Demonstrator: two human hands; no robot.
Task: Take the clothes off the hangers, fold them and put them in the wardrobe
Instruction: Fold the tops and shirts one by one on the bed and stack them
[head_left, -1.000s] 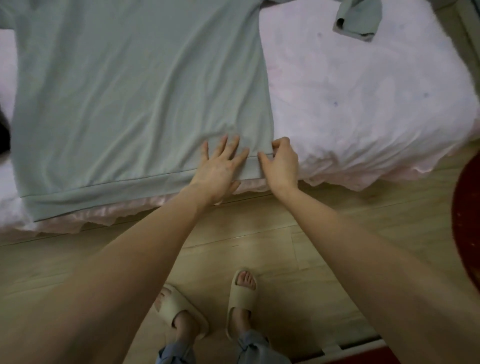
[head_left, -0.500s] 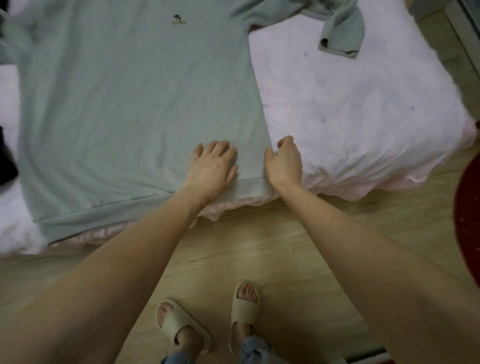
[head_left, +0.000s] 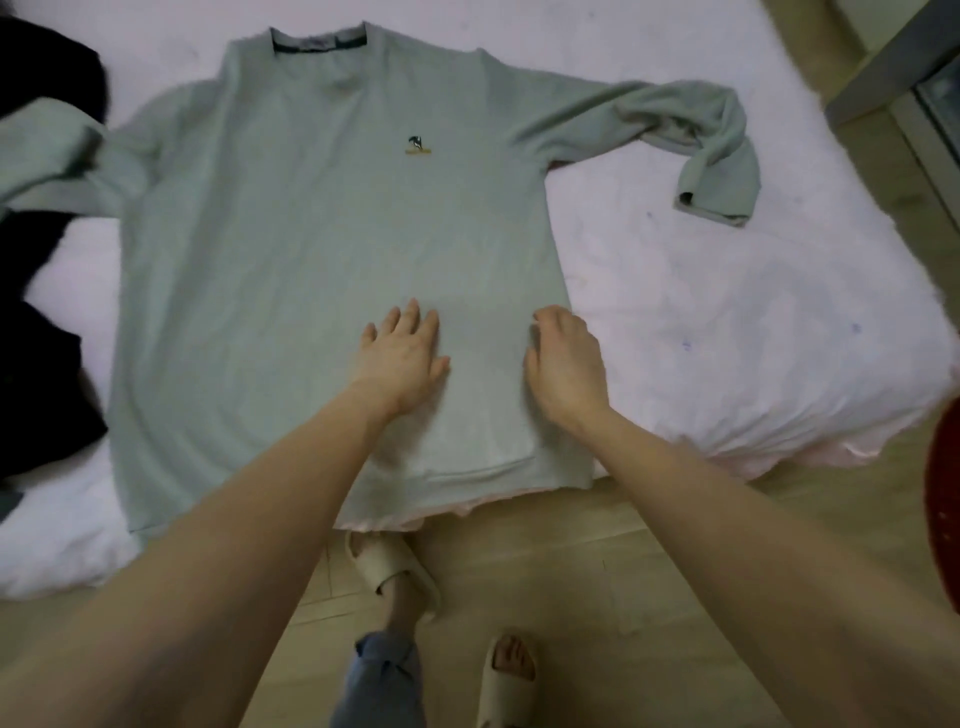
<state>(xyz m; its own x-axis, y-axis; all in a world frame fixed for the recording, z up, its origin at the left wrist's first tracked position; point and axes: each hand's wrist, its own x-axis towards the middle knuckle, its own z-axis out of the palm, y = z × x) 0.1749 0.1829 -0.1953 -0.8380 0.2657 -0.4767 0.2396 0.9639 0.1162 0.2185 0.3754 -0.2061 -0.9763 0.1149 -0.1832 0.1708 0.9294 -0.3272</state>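
Observation:
A pale green long-sleeved sweatshirt (head_left: 311, 234) lies spread face up on the bed, collar at the far end, hem at the near edge. Its right sleeve (head_left: 696, 140) is bent back on itself; the left sleeve runs off to the left. My left hand (head_left: 402, 358) presses flat on the lower front of the sweatshirt with fingers straight. My right hand (head_left: 563, 364) rests at the sweatshirt's right side edge with its fingers curled down; whether they pinch the cloth is hidden.
The bed (head_left: 753, 338) has a pale pink-white cover. Dark clothing (head_left: 36, 332) lies on its left side. Wooden floor (head_left: 597, 571) lies below, with my feet in beige slippers (head_left: 395, 571). A red object (head_left: 948, 493) shows at the right edge.
Both hands slid up from the hem onto the lower body of the sweatshirt. The view rose, bringing the collar and both sleeves into sight.

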